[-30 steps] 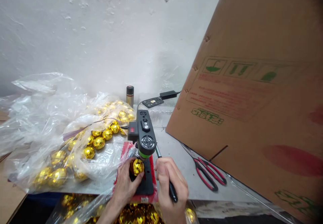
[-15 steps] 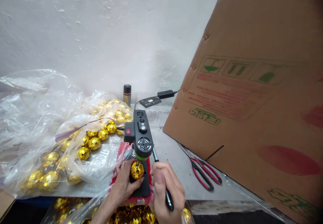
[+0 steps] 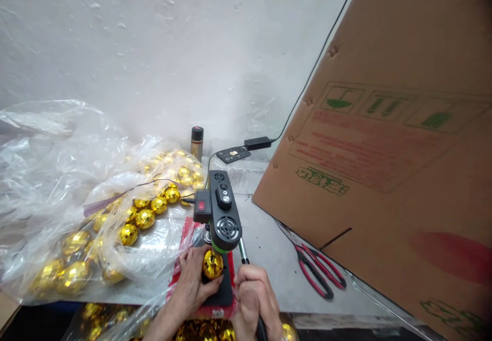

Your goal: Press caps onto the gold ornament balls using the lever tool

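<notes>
A shiny gold mirrored ball (image 3: 212,264) sits under the head of a small black bench press machine (image 3: 224,210), on its dark base plate (image 3: 222,297). My left hand (image 3: 194,277) grips this ball from the left, thumb in front and fingers behind. My right hand (image 3: 255,300) is wrapped round the black grip of the machine's metal lever (image 3: 244,251), on the right side. Red plastic sheet (image 3: 172,283) shows beneath the base. The contact between the machine's tip and the ball is hidden by the head.
Clear plastic bags (image 3: 49,177) with several gold balls (image 3: 144,219) lie at left. Red-handled scissors (image 3: 319,272) rest right of the machine, beside a large cardboard box (image 3: 376,141). A bottle (image 3: 197,143) and power adapter (image 3: 258,143) stand by the wall. More gold balls (image 3: 207,331) lie below the table edge.
The view has shifted slightly, so the scene sits a little lower and to the right. The lever grip and my right hand are somewhat lower; my left hand keeps the ball under the machine.
</notes>
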Tool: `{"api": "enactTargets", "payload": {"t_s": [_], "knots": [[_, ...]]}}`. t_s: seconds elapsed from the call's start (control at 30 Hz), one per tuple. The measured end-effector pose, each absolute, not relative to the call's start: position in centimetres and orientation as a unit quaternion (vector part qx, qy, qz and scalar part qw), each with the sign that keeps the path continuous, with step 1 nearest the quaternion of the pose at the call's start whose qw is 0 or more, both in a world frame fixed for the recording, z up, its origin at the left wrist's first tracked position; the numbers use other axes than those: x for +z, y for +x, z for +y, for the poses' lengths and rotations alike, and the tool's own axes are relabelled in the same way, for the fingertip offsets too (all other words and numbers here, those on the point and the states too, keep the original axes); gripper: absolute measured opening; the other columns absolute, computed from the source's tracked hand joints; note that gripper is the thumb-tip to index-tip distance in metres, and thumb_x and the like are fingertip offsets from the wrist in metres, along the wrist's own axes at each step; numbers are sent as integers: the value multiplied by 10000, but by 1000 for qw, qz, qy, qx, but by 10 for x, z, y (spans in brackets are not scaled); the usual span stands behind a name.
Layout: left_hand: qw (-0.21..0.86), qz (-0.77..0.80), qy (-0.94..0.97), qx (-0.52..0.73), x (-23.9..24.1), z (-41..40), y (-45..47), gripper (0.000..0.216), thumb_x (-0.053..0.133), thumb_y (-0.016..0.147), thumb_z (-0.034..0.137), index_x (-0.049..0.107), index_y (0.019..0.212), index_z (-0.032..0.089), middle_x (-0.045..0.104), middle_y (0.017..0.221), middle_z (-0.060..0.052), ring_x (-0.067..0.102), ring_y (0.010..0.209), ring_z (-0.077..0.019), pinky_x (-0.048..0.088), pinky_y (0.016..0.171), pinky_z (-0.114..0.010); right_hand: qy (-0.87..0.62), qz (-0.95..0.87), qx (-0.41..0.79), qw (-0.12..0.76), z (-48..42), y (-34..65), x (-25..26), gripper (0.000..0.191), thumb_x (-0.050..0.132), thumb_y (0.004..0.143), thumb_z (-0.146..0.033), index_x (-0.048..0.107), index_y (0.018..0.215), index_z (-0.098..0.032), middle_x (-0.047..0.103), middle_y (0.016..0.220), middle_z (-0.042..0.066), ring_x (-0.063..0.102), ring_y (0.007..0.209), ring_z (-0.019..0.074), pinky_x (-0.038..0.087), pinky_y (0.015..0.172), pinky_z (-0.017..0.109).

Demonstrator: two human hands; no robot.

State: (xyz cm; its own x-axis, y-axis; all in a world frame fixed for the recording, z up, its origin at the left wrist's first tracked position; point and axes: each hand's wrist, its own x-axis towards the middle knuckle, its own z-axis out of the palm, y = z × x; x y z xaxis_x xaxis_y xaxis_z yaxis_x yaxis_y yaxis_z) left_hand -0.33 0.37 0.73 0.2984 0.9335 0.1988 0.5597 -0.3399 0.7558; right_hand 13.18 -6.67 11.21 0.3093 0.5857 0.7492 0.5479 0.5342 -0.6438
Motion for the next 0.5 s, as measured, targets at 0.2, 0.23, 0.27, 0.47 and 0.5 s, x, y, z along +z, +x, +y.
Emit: {"api": "enactTargets", "payload": {"t_s": [0.2,0.23,0.27,0.47,0.5], "knots": [[293,511,741,323,13,3,2,426,776,775,309,727,1193,242,773,1104,-104,701,1080,-375,501,1048,-583,-490,-553,15,673,-64,121,112,346,390,1138,-204,564,843,-252,616,802,-24,600,740,143,459,802,321],[297,514,738,320,14,3,2,435,773,772,299,724,1200,238,771,1110,-107,698,1087,-377,496,1051,-592,-489,-547,18,679,-64,119,112,350,386,1139,-201,560,839,-250,615,802,-29,598,745,139,460,839,329],[299,518,736,317,15,2,3,443,772,769,291,721,1205,233,769,1115,-111,695,1093,-380,491,1052,-600,-488,-540,21,686,-63,118,111,354,385,1139,-199,559,834,-248,612,803,-33,595,746,136,462,868,334],[303,520,732,317,19,2,5,491,778,766,276,715,1251,227,770,1174,-125,690,1151,-397,492,1071,-607,-484,-534,20,693,-62,117,107,352,382,1129,-194,553,826,-244,603,803,-48,597,736,124,478,915,328],[304,519,733,319,20,2,5,498,781,764,273,717,1255,228,773,1176,-125,691,1156,-398,495,1074,-605,-486,-536,20,690,-63,117,106,348,382,1124,-182,557,829,-244,611,804,-46,603,739,126,479,906,325]]}}
